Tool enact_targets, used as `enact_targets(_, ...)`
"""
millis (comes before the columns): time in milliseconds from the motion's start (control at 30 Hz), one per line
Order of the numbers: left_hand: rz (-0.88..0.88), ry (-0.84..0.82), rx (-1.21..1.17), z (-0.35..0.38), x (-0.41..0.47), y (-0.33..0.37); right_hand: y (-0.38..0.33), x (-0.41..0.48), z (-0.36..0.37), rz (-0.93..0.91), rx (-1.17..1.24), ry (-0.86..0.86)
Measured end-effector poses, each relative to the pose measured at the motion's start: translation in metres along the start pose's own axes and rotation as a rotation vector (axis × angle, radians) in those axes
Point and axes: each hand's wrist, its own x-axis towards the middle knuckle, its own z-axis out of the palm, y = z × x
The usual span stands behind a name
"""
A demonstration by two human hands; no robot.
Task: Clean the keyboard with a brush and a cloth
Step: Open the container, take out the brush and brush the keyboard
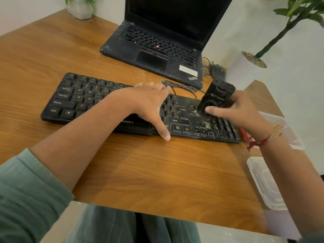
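Your right hand [245, 111] is clamped on the brush [217, 97]: the fingers curl round its black body and the thumb presses on its front face. The brush is tilted, top leaning away from you, and its bristles touch the keyboard [75, 97] at its right end, just right of the Enter key and above the arrow keys. Pale crumbs [207, 125] lie among the keys just in front of the bristles. A red thread band [261, 142] circles that wrist. Your left hand [149, 102] lies flat on the middle of the keyboard, fingers straight and spread and gripping nothing, with the thumb reaching over the keyboard's front edge onto the wooden table [140, 172]. The keyboard itself lies slantwise on the table, its left end farther from you. Its cable [180, 86] loops just behind it. Beyond the cable, behind the keyboard's right half, stands an open black laptop [157, 50] with a dark screen. A white plant pot [245, 71] stands behind the keyboard's right end, and another pot [80, 7] sits far behind its left end. Right of the keyboard, a clear plastic container [280, 123] lies partly hidden by your right wrist, and a second clear tray [266, 183] lies nearer you at the table's edge.
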Motion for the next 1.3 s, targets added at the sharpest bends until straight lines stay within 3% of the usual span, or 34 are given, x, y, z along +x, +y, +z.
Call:
enact_targets(100,0.001,-0.002,0.006,-0.001,-0.001,0.001,0.004,0.003,-0.008,0.045,-0.05,0.119)
enact_targets(267,-0.004,-0.004,0.002,-0.001,-0.001,0.0,-0.005,-0.017,0.005,-0.02,0.038,-0.085)
enact_targets(367,-0.007,0.0,-0.009,-0.001,-0.001,0.0,0.004,-0.011,0.0,0.048,0.047,0.055)
enact_targets(467,-0.006,0.004,-0.007,0.0,0.0,0.0,0.002,-0.009,-0.005,0.003,-0.051,0.138)
enact_targets(633,-0.001,0.019,0.001,0.0,0.0,-0.001,-0.01,-0.021,0.0,-0.032,0.011,-0.087)
enact_targets(800,-0.001,0.015,-0.002,0.001,0.0,0.0,0.002,-0.015,-0.01,0.015,-0.121,0.166)
enact_targets(967,-0.005,0.021,-0.003,0.001,0.001,-0.001,-0.009,-0.032,0.001,-0.024,0.086,-0.113)
enact_targets(1133,-0.003,0.014,-0.01,0.001,0.001,-0.001,0.0,-0.024,-0.008,0.037,-0.059,0.124)
enact_targets(1300,-0.003,0.011,0.002,0.001,0.0,0.0,-0.003,-0.033,-0.004,0.01,0.018,-0.032)
